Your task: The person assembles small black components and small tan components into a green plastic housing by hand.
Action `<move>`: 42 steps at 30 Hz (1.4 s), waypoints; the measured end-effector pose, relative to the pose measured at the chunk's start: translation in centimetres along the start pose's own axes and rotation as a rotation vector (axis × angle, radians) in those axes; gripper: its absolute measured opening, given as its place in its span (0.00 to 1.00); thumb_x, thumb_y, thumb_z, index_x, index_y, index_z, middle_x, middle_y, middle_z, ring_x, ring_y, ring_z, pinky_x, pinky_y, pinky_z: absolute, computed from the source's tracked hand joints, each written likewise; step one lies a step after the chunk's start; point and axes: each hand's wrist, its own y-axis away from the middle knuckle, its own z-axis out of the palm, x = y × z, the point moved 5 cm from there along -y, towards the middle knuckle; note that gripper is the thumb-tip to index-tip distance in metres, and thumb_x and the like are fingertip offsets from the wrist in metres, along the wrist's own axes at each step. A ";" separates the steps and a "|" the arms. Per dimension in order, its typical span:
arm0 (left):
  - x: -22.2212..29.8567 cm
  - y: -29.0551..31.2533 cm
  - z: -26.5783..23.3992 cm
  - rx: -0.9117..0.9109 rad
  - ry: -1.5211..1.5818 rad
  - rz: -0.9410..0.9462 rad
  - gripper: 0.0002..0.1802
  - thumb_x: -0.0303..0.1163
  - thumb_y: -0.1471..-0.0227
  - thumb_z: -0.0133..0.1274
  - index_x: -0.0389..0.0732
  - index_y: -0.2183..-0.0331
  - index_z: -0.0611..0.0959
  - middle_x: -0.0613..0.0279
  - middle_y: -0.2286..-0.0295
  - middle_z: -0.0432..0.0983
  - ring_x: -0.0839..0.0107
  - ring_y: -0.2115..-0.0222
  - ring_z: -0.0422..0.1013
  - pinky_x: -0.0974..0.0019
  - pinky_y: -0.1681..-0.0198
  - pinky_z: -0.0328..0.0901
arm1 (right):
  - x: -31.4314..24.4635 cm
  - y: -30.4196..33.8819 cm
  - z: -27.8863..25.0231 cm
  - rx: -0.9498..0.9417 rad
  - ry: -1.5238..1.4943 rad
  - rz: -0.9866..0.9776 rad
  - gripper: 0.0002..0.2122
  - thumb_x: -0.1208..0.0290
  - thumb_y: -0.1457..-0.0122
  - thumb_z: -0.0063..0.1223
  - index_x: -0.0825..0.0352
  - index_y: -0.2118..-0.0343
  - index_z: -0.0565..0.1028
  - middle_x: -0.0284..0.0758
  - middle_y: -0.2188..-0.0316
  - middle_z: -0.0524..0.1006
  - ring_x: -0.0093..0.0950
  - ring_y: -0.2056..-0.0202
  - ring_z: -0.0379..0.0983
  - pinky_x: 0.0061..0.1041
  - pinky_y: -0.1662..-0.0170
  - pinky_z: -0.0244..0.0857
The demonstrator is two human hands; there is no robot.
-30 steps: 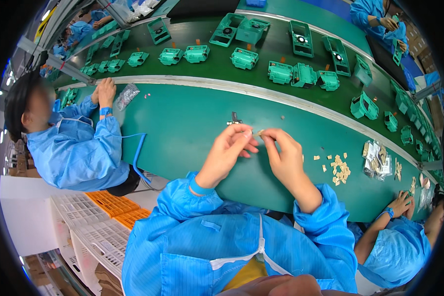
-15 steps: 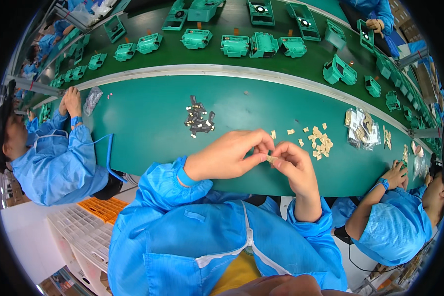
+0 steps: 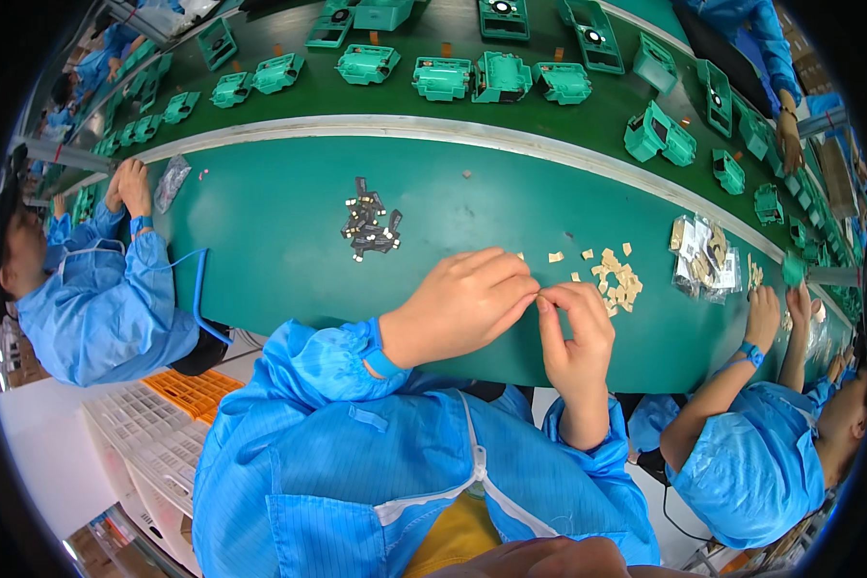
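My left hand (image 3: 464, 306) and my right hand (image 3: 580, 332) meet over the near part of the green table (image 3: 289, 222). Thumb and fingers of both are pinched together tip to tip. Whatever lies between them is too small and too covered to make out. Just beyond my right hand is a loose pile of small flat beige pieces (image 3: 619, 279), with a few strays on its left. A heap of small black parts with pale ends (image 3: 368, 228) lies farther off, to the left of my left hand.
Clear bags of beige pieces (image 3: 705, 252) lie right of the pile. Behind a pale rail (image 3: 395, 125) runs a dark green belt (image 3: 289, 111) carrying green housings (image 3: 501, 77). Co-workers sit at left (image 3: 96, 308) and right (image 3: 751, 453); another's hand (image 3: 790, 135) reaches over the belt.
The beige piece visible between my fingertips earlier is now hidden, and my left fingers have closed in. My view has shifted slightly. The right co-worker has raised both hands, with something green by one.
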 end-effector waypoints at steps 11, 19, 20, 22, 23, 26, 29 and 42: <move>-0.7 -1.3 2.1 -0.025 0.173 -0.150 0.05 0.23 0.56 0.60 0.38 0.71 0.82 0.58 0.72 0.77 0.59 0.73 0.75 0.60 0.69 0.71 | 3.2 1.5 -1.0 0.036 -0.340 0.375 0.03 0.85 0.45 0.56 0.73 0.68 0.76 0.35 0.71 0.77 0.24 0.69 0.73 0.22 0.63 0.68; -2.2 -3.2 5.5 -0.055 0.026 -0.222 0.07 0.30 0.51 0.60 0.36 0.70 0.82 0.56 0.73 0.76 0.60 0.72 0.74 0.60 0.69 0.69 | 7.3 3.1 -1.7 0.218 -0.726 0.696 0.02 0.79 0.38 0.53 0.70 0.64 0.76 0.28 0.70 0.77 0.16 0.68 0.71 0.16 0.61 0.65; -1.9 -3.4 5.7 -0.053 0.032 -0.217 0.07 0.30 0.51 0.60 0.36 0.70 0.82 0.56 0.73 0.76 0.60 0.72 0.74 0.60 0.69 0.69 | 7.5 3.2 -1.8 0.266 -0.782 0.714 0.02 0.78 0.38 0.54 0.70 0.64 0.76 0.28 0.70 0.77 0.16 0.68 0.71 0.16 0.61 0.65; -1.7 -3.8 5.8 -0.034 0.228 -0.319 0.08 0.31 0.48 0.60 0.36 0.70 0.82 0.55 0.72 0.76 0.59 0.71 0.74 0.59 0.68 0.69 | 7.6 3.4 -2.0 0.293 -0.724 0.692 0.02 0.78 0.37 0.54 0.70 0.64 0.76 0.28 0.70 0.77 0.16 0.68 0.71 0.16 0.61 0.64; -1.6 -4.0 6.2 -0.035 0.232 -0.314 0.08 0.31 0.48 0.60 0.36 0.70 0.82 0.55 0.72 0.76 0.59 0.71 0.74 0.59 0.68 0.69 | 7.6 3.4 -2.3 0.314 -0.673 0.673 0.03 0.77 0.37 0.54 0.70 0.64 0.76 0.28 0.70 0.77 0.16 0.68 0.71 0.15 0.61 0.64; -1.1 -3.8 6.4 0.106 0.293 -0.201 0.08 0.31 0.45 0.58 0.36 0.68 0.82 0.55 0.71 0.76 0.57 0.72 0.74 0.59 0.69 0.69 | 7.2 3.4 -2.4 0.278 -0.633 0.630 0.03 0.77 0.37 0.53 0.70 0.64 0.76 0.28 0.69 0.77 0.16 0.67 0.72 0.15 0.62 0.64; -1.5 -3.8 7.1 0.068 0.269 -0.210 0.07 0.29 0.44 0.56 0.35 0.67 0.81 0.54 0.70 0.77 0.57 0.72 0.75 0.60 0.70 0.69 | 7.4 3.4 -2.5 0.270 -0.637 0.647 0.03 0.77 0.37 0.53 0.71 0.63 0.76 0.29 0.69 0.77 0.17 0.67 0.72 0.16 0.62 0.65; -3.9 -3.1 10.2 0.031 0.213 -0.236 0.08 0.26 0.45 0.56 0.38 0.61 0.83 0.48 0.62 0.80 0.56 0.65 0.78 0.62 0.66 0.71 | 9.8 4.0 -2.6 0.372 -0.858 0.745 0.09 0.80 0.37 0.54 0.74 0.55 0.77 0.36 0.65 0.80 0.23 0.66 0.77 0.21 0.58 0.72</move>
